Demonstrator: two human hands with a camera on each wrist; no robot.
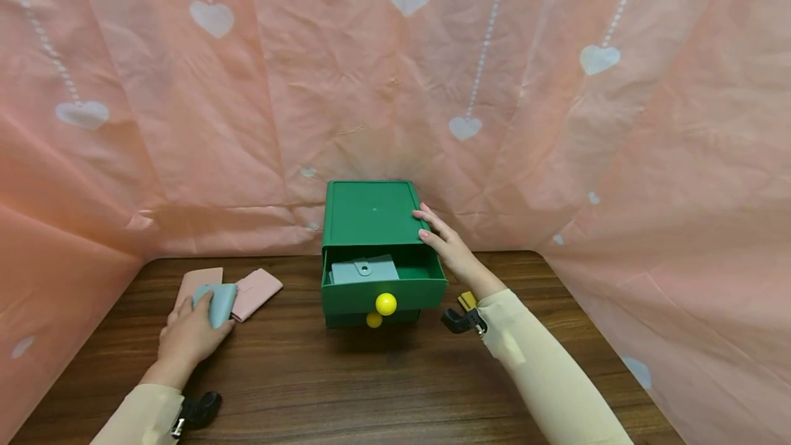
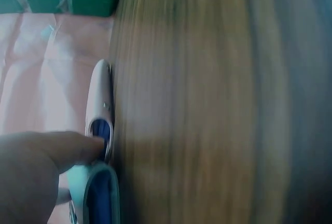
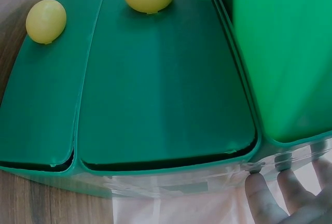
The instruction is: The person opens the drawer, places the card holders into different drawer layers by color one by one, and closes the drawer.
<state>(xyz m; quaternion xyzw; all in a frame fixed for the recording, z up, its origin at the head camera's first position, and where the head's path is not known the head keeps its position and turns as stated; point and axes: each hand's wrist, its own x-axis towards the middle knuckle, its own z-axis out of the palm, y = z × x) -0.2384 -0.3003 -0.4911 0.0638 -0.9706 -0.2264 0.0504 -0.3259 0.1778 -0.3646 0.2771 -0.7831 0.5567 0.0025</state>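
At the table's left, my left hand [image 1: 193,332] grips a light blue wallet [image 1: 222,304], fingers over its top and thumb along its right side. In the left wrist view, this wallet [image 2: 93,193] stands edge-on beneath the thumb, beside a pink wallet [image 2: 98,94]. My right hand [image 1: 454,253] rests its fingertips on the right top edge of a green drawer cabinet [image 1: 373,215]. The cabinet's top drawer [image 1: 358,297] is pulled out and holds a pale grey-blue wallet [image 1: 380,269] with a snap strap. Fingers [image 3: 262,198] also show against the cabinet's side in the right wrist view.
Two pink wallets [image 1: 258,292] lie at the left, partly behind the light blue one. A small yellow item [image 1: 467,301] sits beside the right wrist. Yellow knobs [image 1: 386,304] stick out from the drawer fronts. A pink curtain [image 1: 525,156] surrounds the wooden table [image 1: 321,390].
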